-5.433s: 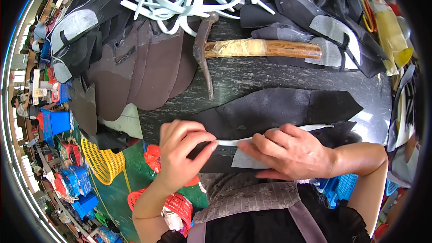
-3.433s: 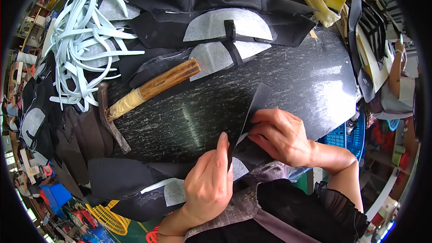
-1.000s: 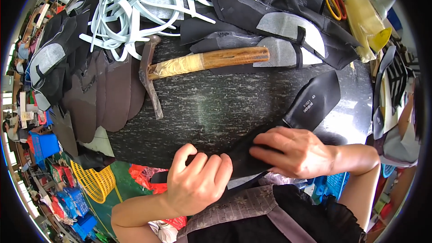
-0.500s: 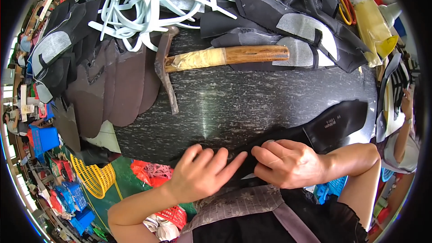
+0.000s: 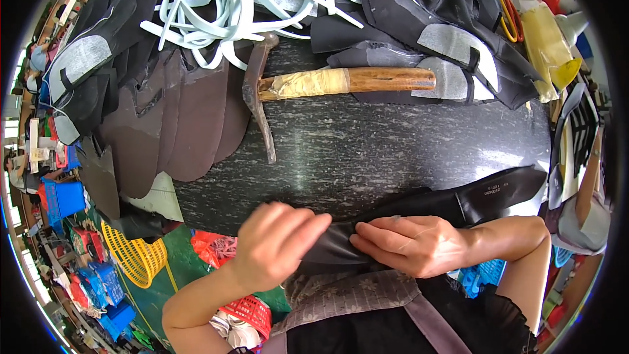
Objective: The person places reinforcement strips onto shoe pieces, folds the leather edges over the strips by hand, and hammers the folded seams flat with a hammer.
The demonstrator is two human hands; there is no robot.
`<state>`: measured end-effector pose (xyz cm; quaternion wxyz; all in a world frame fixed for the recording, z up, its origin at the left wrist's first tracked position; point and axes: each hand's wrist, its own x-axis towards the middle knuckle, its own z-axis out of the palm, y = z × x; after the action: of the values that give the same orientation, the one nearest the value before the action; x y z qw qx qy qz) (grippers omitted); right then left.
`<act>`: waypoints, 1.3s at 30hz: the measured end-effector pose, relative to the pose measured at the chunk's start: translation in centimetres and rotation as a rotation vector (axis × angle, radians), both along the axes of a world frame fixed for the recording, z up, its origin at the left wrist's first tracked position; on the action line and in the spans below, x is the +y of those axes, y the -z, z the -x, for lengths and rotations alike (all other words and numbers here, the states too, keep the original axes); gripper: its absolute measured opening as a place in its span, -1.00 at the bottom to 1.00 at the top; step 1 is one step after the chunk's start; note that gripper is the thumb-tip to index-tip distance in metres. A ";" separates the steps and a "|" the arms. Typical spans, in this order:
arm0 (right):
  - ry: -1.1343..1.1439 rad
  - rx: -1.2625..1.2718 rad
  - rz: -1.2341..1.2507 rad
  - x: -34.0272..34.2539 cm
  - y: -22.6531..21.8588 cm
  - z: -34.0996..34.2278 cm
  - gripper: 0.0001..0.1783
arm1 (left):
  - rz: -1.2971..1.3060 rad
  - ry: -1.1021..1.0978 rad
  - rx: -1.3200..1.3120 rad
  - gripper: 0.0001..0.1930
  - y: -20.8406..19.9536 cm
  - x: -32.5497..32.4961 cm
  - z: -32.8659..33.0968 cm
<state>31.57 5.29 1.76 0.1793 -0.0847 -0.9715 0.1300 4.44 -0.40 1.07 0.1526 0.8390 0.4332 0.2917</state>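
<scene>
A long black leather piece [image 5: 498, 193], shaped like a shoe or boot upper, lies along the near table edge, its stamped end at the right. My right hand [image 5: 416, 244] is closed on its edge, thumb hidden beneath. My left hand [image 5: 278, 246] is at the left end of the leather, fingers bent and smeared by motion. Whether it grips anything cannot be made out. A smooth fold of leather shows between the hands. Beyond them lies a hammer [image 5: 393, 79] with a wooden handle, partly wrapped in yellowish tape, its metal head to the left.
Pale blue strips [image 5: 226, 10] lie tangled at the back. Brown cut pieces [image 5: 196, 128] fan out at left. Black pieces with grey patches [image 5: 452, 39] are heaped back right, near orange-handled scissors [image 5: 510, 16]. A yellow basket [image 5: 134, 255] stands on the floor; another person's arm [image 5: 590, 180] shows far right.
My left hand has moved slightly left, and more leather shows between the hands. The leather's stamped end sits lower and farther right. The whole view has shifted a little.
</scene>
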 end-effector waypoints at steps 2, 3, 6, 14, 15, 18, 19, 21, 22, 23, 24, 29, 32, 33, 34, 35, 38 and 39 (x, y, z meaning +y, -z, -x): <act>0.010 0.032 0.004 -0.2 0.2 0.3 -0.56 | 0.126 0.010 -0.087 -0.63 0.7 0.4 0.5; 0.009 0.029 -0.027 -0.3 0.3 0.5 -0.56 | 0.126 0.007 -0.090 -0.63 0.7 0.5 0.7; 0.003 0.005 -0.099 -0.2 0.1 0.7 -0.55 | -0.097 0.138 0.010 -0.68 0.6 0.5 1.2; -0.053 -0.149 -0.109 -0.1 -0.7 0.9 -0.46 | -0.273 0.191 0.385 -0.62 0.0 -1.2 3.8; -0.074 -0.195 -0.102 -0.1 -0.9 1.0 -0.43 | -0.254 0.152 0.383 -0.60 -0.3 -1.5 4.3; -0.099 -0.248 -0.089 -0.4 -1.1 0.9 -0.39 | -0.298 0.006 0.501 -0.82 -0.4 -2.9 6.5; -0.091 -0.277 -0.080 -0.5 -1.1 0.8 -0.38 | -0.281 -0.109 0.444 -0.83 -1.6 -2.0 6.2; -0.069 -0.282 -0.080 -0.6 -1.2 1.0 -0.40 | -0.023 -0.340 -0.135 -0.75 -2.3 -1.8 2.5; -0.071 -0.279 -0.077 -0.9 -1.6 0.9 -0.41 | -0.004 -0.026 -0.160 -0.88 -4.2 -0.9 0.4; -0.091 -0.262 -0.061 -1.1 -1.4 0.4 -0.43 | 0.067 0.207 -0.216 -0.63 -3.4 -0.3 -1.6; -0.097 -0.255 -0.041 -1.0 -0.9 -0.2 -0.45 | 0.229 0.282 -0.221 -0.37 -2.9 0.0 -4.1; 0.113 -0.077 0.124 1.6 -2.5 -2.5 -0.74 | 0.299 0.211 0.060 -0.10 -0.1 0.0 -6.6; -0.005 -0.180 0.382 3.7 -3.5 -3.0 -0.70 | 0.046 0.233 0.473 -0.07 0.9 0.0 -7.2; -0.023 -0.239 0.450 3.8 -3.5 -3.4 -0.70 | -0.028 0.256 0.574 -0.12 0.7 -0.1 -7.1; -0.018 -0.239 0.447 3.9 -3.3 -3.8 -0.70 | -0.034 0.259 0.573 -0.12 0.7 -0.2 -7.0; -0.016 -0.158 0.522 4.2 -3.0 -4.0 -0.70 | -0.041 0.263 0.593 -0.23 0.8 -0.4 -6.9; -0.018 -0.072 0.537 4.1 -2.2 -5.3 -0.77 | -0.114 0.293 0.567 -0.39 1.3 -0.6 -6.6; -0.089 -0.113 0.363 3.9 -2.0 -5.7 -0.74 | -0.178 0.317 0.525 -0.46 1.4 -0.5 -6.7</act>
<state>37.24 9.20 3.77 0.1004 -0.0800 -0.9434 0.3058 11.09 -0.95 -0.30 0.0053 0.9527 0.2945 0.0747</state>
